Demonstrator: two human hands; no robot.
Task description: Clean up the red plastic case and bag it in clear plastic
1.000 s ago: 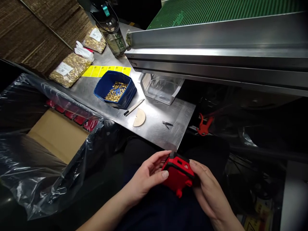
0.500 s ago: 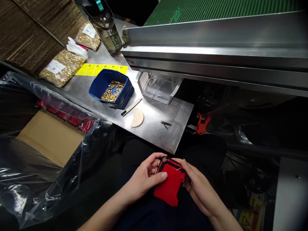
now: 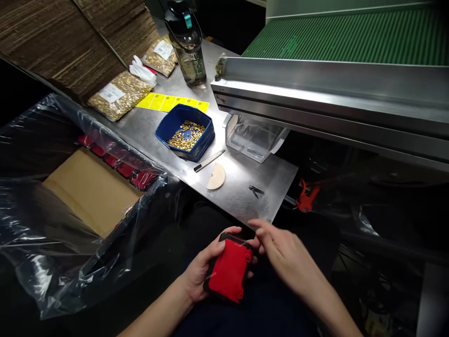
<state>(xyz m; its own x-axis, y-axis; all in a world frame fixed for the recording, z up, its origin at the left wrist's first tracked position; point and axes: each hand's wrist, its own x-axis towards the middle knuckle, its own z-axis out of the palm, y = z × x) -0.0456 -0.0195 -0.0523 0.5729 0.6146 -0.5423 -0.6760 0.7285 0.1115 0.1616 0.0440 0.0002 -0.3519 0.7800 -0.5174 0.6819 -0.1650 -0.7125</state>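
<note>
A flat red and black plastic case [image 3: 229,270] lies tilted over my lap. My left hand [image 3: 206,267] is closed around its left side, thumb on the red face, with fingertips showing past the far edge. My right hand [image 3: 280,250] hovers off the case's upper right corner, index finger stretched out and the other fingers loosely bent, holding nothing that I can see. Whether a right fingertip touches the corner, I cannot tell. Beyond the hands, small nippers [image 3: 256,190], a half-round tan disc [image 3: 216,177] and a pen-like cutter [image 3: 209,160] rest on the metal table [image 3: 242,206].
A blue bin [image 3: 164,140] holds small brass parts; a clear tray [image 3: 254,140] sits beside it. Behind are bags of brass parts [image 3: 121,96] and a water bottle [image 3: 192,61]. A green conveyor [image 3: 333,40] runs at right. A plastic-lined box [image 3: 91,192] with red cases stands left.
My right hand has come off the case's right side and risen. My left hand now grips the case alone, its thumb shifted toward the upper left edge. The view has swung left.
</note>
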